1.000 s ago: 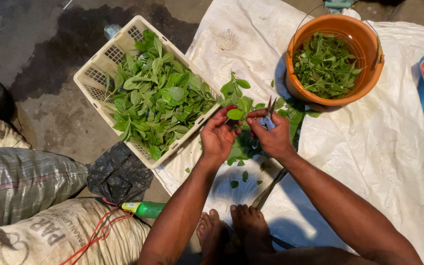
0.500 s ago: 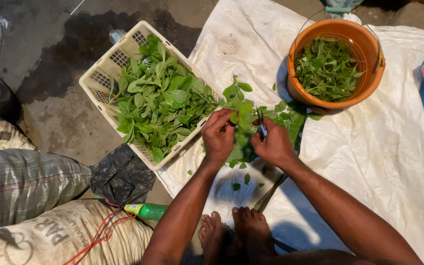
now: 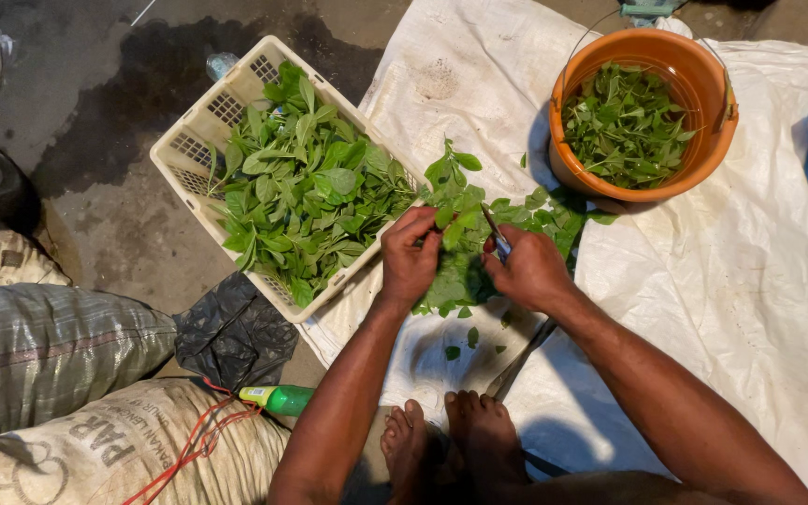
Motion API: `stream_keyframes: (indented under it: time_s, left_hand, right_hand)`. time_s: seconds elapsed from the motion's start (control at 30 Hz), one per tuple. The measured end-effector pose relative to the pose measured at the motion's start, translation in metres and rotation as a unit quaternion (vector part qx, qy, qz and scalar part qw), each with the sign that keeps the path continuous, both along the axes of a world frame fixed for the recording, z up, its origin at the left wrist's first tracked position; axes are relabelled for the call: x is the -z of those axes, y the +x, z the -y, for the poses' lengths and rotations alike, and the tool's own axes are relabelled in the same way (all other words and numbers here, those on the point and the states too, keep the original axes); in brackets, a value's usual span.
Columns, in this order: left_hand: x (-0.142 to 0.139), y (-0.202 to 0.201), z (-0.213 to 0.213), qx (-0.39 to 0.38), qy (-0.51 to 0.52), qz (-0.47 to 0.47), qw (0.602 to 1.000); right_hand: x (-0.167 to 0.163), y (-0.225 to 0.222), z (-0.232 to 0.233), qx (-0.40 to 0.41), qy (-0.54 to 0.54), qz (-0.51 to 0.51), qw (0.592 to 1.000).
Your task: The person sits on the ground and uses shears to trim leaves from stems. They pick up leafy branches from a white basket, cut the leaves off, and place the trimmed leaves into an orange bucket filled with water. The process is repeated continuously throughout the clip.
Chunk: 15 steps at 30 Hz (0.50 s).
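At centre frame, the left hand (image 3: 411, 259) is pinching a leafy sprig (image 3: 455, 192) between curled fingers, closed firmly around the leaves near its top. The right hand (image 3: 527, 271) is closing around a small blade or pair of scissors (image 3: 495, 234), with the tool's tip meeting the stem just beside the left hand; which tool it is cannot be told. Compared with half a second ago, both hands are sitting slightly lower and closer together on the sprig, and the tool is now pressing into the greenery, so the stem appears to be in the act of being trimmed.

The sprig is lying over a loose heap of leaves (image 3: 554, 220) on the white woven sheet (image 3: 722, 309), which is covering the floor. The cream plastic basket (image 3: 189, 150), upper left of centre, is holding a full load of untrimmed greens. The orange bucket (image 3: 642, 178), upper right, is holding picked leaves. The person's bare feet (image 3: 451, 440) are resting at the bottom centre, with filled sacks (image 3: 49, 337) at lower left.
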<state>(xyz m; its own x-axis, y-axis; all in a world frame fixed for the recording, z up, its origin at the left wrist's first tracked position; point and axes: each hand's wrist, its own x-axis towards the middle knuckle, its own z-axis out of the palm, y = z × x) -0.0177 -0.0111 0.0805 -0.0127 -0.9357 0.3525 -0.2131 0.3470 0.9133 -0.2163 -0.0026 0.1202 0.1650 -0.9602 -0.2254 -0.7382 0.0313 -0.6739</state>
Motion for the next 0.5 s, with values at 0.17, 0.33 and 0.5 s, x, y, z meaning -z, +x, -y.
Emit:
stream_keyframes:
  time_s: [0.17,0.33,0.5]
  left_hand:
    - [0.011,0.002,0.006,0.081,0.074,-0.125,0.986]
    - [0.015,0.001,0.004,0.083,0.064,-0.097,0.99]
    - [0.015,0.003,0.006,0.055,0.059,-0.039,0.996]
  right_hand:
    - [-0.006,-0.008,0.01,-0.068,-0.048,-0.013,0.996]
    - [-0.005,-0.005,0.012,-0.088,-0.109,-0.03,0.99]
    - [-0.002,-0.006,0.012,-0.071,-0.068,-0.094,0.991]
